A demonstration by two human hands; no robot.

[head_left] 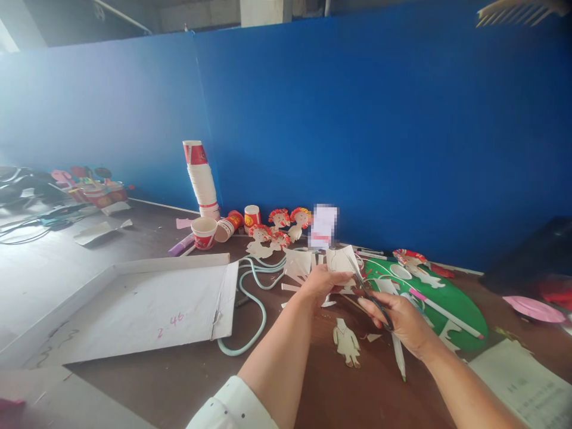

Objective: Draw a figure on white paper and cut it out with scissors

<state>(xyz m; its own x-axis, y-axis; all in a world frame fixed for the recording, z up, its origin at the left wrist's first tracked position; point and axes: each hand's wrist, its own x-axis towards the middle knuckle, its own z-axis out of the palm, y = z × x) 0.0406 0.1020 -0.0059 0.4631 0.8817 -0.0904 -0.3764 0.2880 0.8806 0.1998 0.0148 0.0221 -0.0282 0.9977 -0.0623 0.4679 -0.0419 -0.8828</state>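
Hands: left hand (pixel 322 281) with its fingers pinched together on the lower edge of a white rectangular paper piece (pixel 342 260); right hand (pixel 404 319) with its fingers curled round the handles of dark-handled metal scissors (pixel 367 291).
Blades: reaching up to the right side of the paper piece; how far apart they stand cannot be made out.
Paper piece: held above the bench (pixel 330 393), a dark brown surface; a thin line is drawn on it, its full shape partly covered by the left hand.
Half hidden: white green-tipped pen (pixel 397 356), running under the right hand; round green board (pixel 473 316), overlaid with paper scraps and a white-and-pink marker (pixel 447 313).
Cut off: white dark-dotted sleeve (pixel 235 408) at the bottom edge; pale comb-like object (pixel 513 13) in the top right corner.
Tray writing: white shallow cardboard tray (pixel 179 263) with red handwriting that appears to read "2-46", and dark squiggles at its left.
Printed sheet: white printed paper sheet (pixel 521 381) at lower right, its lines too blurred to read.
Standing card: white upright card (pixel 322 223) against the blue partition (pixel 379 131), blurred into blocks, unreadable.
Cups: tall red-and-white paper cup stack (pixel 202 182), its markings too small to read.
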